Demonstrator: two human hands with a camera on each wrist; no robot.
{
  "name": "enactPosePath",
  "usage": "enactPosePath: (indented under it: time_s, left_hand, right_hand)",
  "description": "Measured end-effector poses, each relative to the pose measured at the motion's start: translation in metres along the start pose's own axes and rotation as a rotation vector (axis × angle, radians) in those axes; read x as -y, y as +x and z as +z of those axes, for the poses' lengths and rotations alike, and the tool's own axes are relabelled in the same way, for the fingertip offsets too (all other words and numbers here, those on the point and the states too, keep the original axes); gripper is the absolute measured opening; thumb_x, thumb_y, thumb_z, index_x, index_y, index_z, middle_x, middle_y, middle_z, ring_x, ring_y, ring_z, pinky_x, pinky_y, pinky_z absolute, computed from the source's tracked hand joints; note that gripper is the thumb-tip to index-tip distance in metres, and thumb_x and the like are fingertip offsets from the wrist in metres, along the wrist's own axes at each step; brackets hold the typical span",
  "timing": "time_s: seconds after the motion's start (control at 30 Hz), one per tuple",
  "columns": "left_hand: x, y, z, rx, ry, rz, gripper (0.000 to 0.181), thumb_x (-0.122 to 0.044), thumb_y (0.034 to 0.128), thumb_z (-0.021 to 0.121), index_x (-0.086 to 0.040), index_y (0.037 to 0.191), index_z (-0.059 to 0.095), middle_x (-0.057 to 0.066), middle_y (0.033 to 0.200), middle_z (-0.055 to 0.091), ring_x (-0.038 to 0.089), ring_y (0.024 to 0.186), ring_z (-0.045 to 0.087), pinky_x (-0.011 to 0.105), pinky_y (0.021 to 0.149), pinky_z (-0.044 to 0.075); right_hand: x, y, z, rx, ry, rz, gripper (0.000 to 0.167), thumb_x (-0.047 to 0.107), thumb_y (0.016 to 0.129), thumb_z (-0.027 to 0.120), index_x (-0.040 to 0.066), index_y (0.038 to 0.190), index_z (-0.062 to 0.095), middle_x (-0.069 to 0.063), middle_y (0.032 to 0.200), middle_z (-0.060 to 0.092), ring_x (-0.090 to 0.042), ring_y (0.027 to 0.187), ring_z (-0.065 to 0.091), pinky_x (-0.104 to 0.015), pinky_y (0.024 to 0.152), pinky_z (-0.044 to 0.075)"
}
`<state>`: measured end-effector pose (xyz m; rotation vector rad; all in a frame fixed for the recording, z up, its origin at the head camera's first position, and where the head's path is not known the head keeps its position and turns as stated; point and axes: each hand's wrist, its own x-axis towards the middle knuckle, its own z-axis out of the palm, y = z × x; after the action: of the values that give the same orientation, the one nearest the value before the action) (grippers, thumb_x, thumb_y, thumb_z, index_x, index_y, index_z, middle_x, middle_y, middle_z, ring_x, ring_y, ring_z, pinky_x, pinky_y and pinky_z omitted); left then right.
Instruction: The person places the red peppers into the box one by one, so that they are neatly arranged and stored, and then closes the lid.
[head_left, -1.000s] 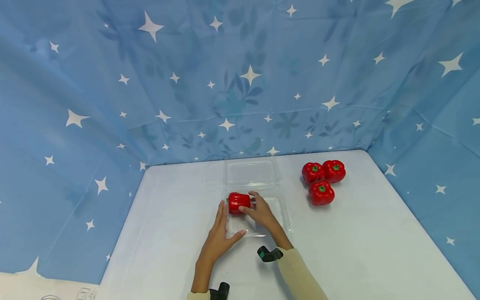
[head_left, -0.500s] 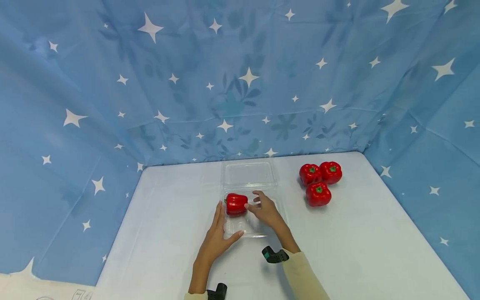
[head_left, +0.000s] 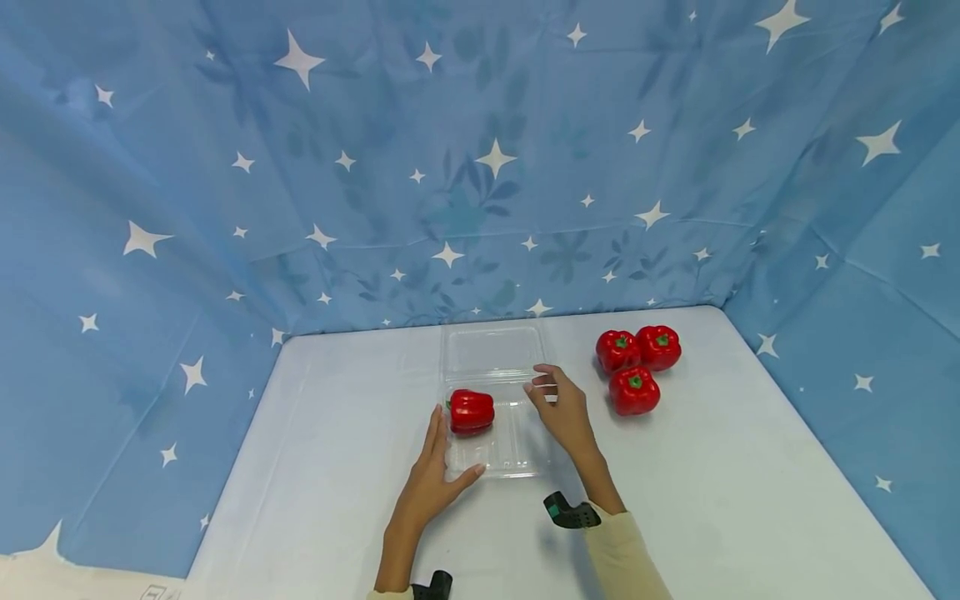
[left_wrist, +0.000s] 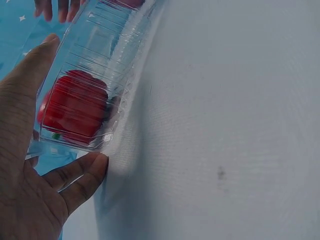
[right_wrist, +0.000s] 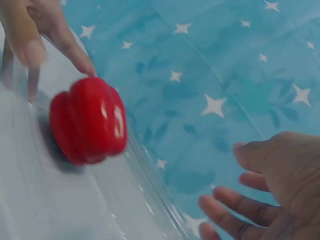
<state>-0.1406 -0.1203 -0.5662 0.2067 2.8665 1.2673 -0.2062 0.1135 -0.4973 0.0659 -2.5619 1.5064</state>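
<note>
A red bell pepper (head_left: 471, 412) lies on its side in the left part of a clear plastic box (head_left: 517, 442), whose lid (head_left: 493, 348) is folded back behind it. My left hand (head_left: 427, 492) touches the box's left side and front corner, fingers extended and thumb spread. In the left wrist view the pepper (left_wrist: 75, 107) shows through the box wall beside my left hand (left_wrist: 30, 165). My right hand (head_left: 566, 417) hovers over the box's right side, fingers loosely bent and holding nothing. The right wrist view shows my right hand (right_wrist: 275, 190) apart from the pepper (right_wrist: 89, 121).
Three more red peppers stand close together to the right of the box: one at the back left (head_left: 617, 351), one at the back right (head_left: 659, 347) and one in front (head_left: 634, 391). A blue star-patterned curtain (head_left: 480, 208) borders the white table (head_left: 337, 417).
My right hand has let go of the pepper in the box and moved right. The pepper stays there on its side, and my left hand keeps its place against the box.
</note>
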Motion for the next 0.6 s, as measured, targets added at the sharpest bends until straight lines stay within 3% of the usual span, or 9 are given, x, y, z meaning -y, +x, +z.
enactPosePath:
  time_s: [0.3, 0.47, 0.6]
  left_hand:
    - [0.001, -0.001, -0.001, 0.009, 0.001, -0.019, 0.111, -0.068, 0.0790, 0.066, -0.018, 0.159, 0.006, -0.006, 0.166, 0.001, 0.029, 0.151, 0.019, 0.055, 0.112, 0.035]
    - [0.002, 0.000, 0.001, 0.011, 0.004, -0.015, 0.111, -0.069, 0.0790, 0.065, -0.019, 0.159, 0.006, -0.006, 0.166, 0.001, 0.028, 0.151, 0.019, 0.055, 0.112, 0.035]
    - [0.001, 0.001, 0.001, 0.011, 0.004, -0.014, 0.111, -0.069, 0.0790, 0.064, -0.018, 0.159, 0.007, -0.007, 0.166, 0.001, 0.028, 0.151, 0.020, 0.055, 0.112, 0.036]
  right_hand:
    - [-0.017, 0.003, -0.030, -0.291, 0.027, -0.016, 0.042, 0.019, 0.089, 0.072, 0.006, 0.126, 0.058, -0.016, 0.115, 0.068, -0.031, 0.103, 0.067, -0.049, 0.085, 0.059]
    - [-0.027, 0.003, -0.045, -0.435, 0.010, 0.021, 0.046, 0.021, 0.087, 0.075, 0.006, 0.126, 0.058, -0.014, 0.118, 0.066, -0.026, 0.103, 0.064, -0.025, 0.083, 0.056]
    - [-0.034, 0.001, -0.053, -0.530, -0.021, 0.016, 0.047, 0.019, 0.085, 0.076, 0.004, 0.125, 0.058, -0.016, 0.122, 0.062, -0.029, 0.109, 0.061, -0.034, 0.085, 0.058]
